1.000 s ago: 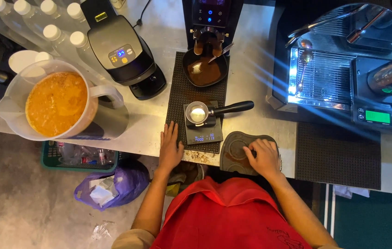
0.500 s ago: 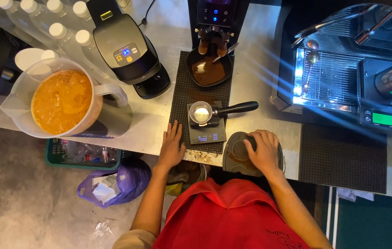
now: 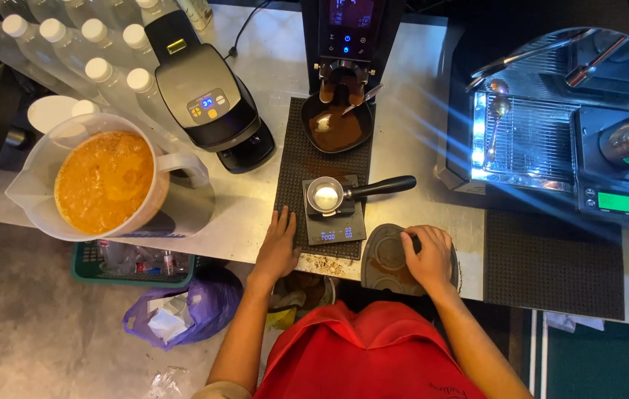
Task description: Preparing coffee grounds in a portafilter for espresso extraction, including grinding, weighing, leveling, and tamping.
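Black ribbed mat under a black scale glowing blue digits. Orange liquid fills the clear jug. Red shirt, purple bag, white-capped bottles

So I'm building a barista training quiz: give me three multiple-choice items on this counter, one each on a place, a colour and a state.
1. Where does the portafilter rest?
A. on the small scale
B. in the pitcher
C. on the floor

2. What colour is the liquid in the big pitcher?
A. green
B. orange
C. clear

3. How is the left hand?
A. gripping a bottle
B. lying flat on the black mat
C. raised in the air

Answers: 1 A, its basket sits on the scale's platform; 2 B, the fill is plainly orange; 3 B, the palm is down beside the scale.
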